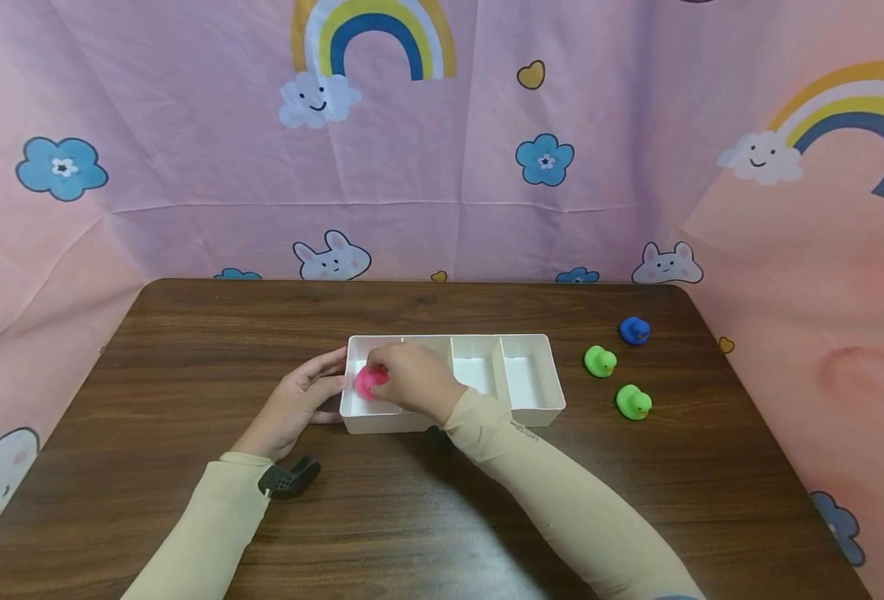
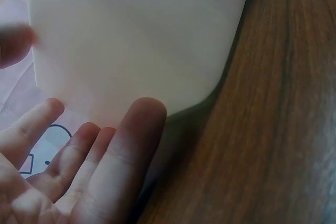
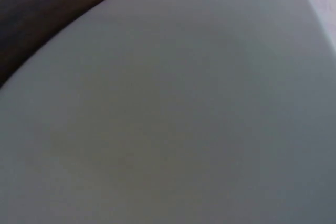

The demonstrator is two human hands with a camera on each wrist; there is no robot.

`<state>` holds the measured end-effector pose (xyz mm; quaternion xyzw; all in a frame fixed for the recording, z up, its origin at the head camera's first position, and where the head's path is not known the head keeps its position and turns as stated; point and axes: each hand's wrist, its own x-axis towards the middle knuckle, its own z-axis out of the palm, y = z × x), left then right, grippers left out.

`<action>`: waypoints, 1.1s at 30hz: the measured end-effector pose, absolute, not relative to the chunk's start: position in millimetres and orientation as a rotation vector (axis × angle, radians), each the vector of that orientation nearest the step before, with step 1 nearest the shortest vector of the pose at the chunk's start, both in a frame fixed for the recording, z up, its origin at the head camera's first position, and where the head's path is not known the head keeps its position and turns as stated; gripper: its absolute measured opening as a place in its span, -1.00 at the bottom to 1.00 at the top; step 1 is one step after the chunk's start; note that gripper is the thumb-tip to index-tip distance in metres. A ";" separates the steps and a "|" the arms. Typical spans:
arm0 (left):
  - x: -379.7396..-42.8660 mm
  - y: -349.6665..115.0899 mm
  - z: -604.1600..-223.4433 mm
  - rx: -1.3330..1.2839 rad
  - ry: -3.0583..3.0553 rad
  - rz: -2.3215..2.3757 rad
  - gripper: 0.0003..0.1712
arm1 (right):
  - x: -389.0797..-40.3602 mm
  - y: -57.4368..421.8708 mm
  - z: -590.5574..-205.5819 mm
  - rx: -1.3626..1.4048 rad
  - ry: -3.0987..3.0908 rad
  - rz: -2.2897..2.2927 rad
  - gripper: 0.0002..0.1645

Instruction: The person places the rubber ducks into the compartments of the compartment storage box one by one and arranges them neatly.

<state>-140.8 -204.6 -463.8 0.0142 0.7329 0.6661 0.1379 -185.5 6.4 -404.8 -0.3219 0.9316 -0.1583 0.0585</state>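
Note:
A white divided box (image 1: 389, 423) with several compartments stands on the table. My right hand (image 1: 417, 379) reaches over it and pinches a pink toy duck (image 1: 369, 382) in the leftmost compartment. Part of the duck is hidden behind the fingers. My left hand (image 1: 289, 410) touches the box's left end with its fingers fairly straight. In the left wrist view, the left hand's fingers (image 2: 144, 124) lie against the box's pale outer wall (image 2: 131, 45). The right wrist view is filled by the box wall (image 3: 168, 98), and the right hand's grip is out of sight there.
On the right of the brown wooden table (image 1: 209, 358) stand a blue toy duck (image 1: 634, 330) and two green ones, an upper green duck (image 1: 600, 362) and a lower green duck (image 1: 632, 402). A patterned cloth (image 1: 209, 167) hangs behind the table.

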 end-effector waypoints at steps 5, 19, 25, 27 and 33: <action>-141.4 -204.2 -465.5 0.058 2.116 1.939 -0.33 | -186.7 3.5 -407.0 -0.970 2.831 -0.433 -0.72; -141.2 -205.2 -466.7 0.047 2.119 1.943 -0.30 | -187.9 1.1 -403.7 -1.018 2.826 -0.351 -0.73; -140.5 -206.3 -467.3 0.049 2.124 1.946 -0.31 | -186.9 3.5 -397.3 -1.036 2.802 -0.303 -0.52; -140.7 -205.9 -467.6 0.056 2.121 1.950 -0.31 | -186.6 10.0 -389.7 -1.048 2.809 -0.309 -0.43; -141.5 -204.2 -468.3 0.054 2.124 1.959 -0.33 | -187.7 55.6 -353.1 -1.098 2.878 -0.441 -0.42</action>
